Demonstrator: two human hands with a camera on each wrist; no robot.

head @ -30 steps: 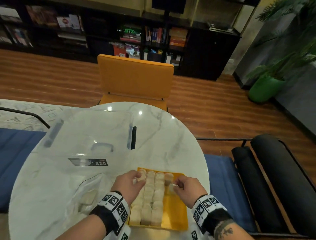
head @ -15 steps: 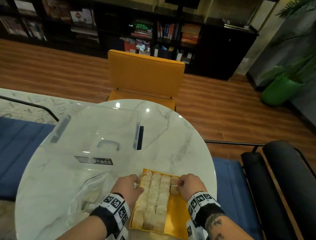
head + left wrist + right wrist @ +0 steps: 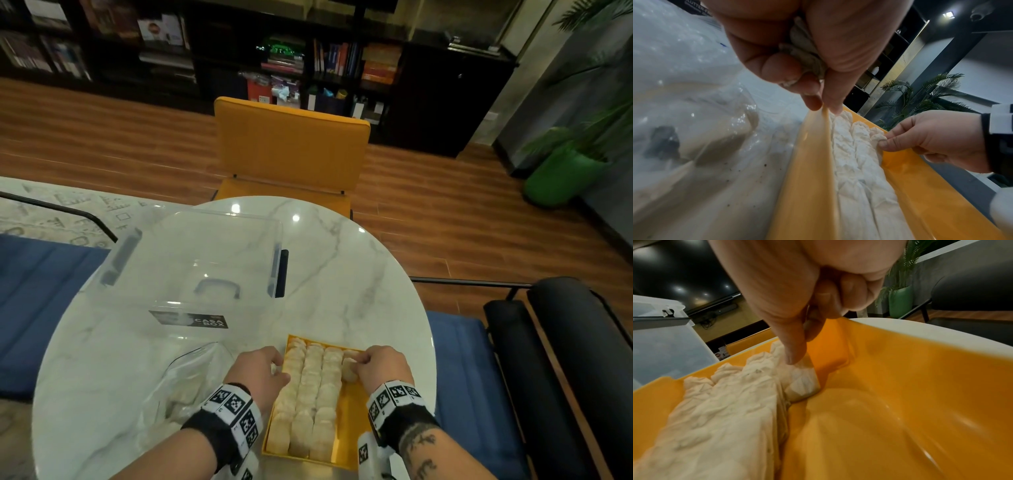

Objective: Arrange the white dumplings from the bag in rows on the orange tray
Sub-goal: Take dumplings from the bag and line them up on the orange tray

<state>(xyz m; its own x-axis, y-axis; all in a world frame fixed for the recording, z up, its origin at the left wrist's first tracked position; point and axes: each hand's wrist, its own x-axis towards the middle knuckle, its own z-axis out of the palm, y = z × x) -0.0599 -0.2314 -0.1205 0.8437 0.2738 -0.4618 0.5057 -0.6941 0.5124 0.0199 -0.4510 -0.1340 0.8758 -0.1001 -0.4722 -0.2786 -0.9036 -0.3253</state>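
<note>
The orange tray (image 3: 352, 428) lies at the near edge of the marble table (image 3: 359, 291). Three long rows of white dumplings (image 3: 311, 394) fill its left part. My right hand (image 3: 356, 365) pinches one dumpling (image 3: 348, 373) at the far end of a fourth row; in the right wrist view this dumpling (image 3: 803, 382) touches the tray floor (image 3: 900, 386) beside the rows (image 3: 725, 402). My left hand (image 3: 277, 365) is at the tray's left rim. In the left wrist view its curled fingers hold another dumpling (image 3: 803, 47), fingertips on the rim (image 3: 818, 146). The clear bag (image 3: 185, 387) lies left of the tray.
A clear plastic box (image 3: 191, 260) with a dark label stands on the table behind the bag. An orange chair (image 3: 291, 144) is at the far side. A black armchair (image 3: 548, 342) stands to the right, and blue cushions sit beside the table.
My right hand has lowered its dumpling into the tray at the far end of the fourth row. My left hand has drawn back from the far left dumplings to the tray's left rim.
</note>
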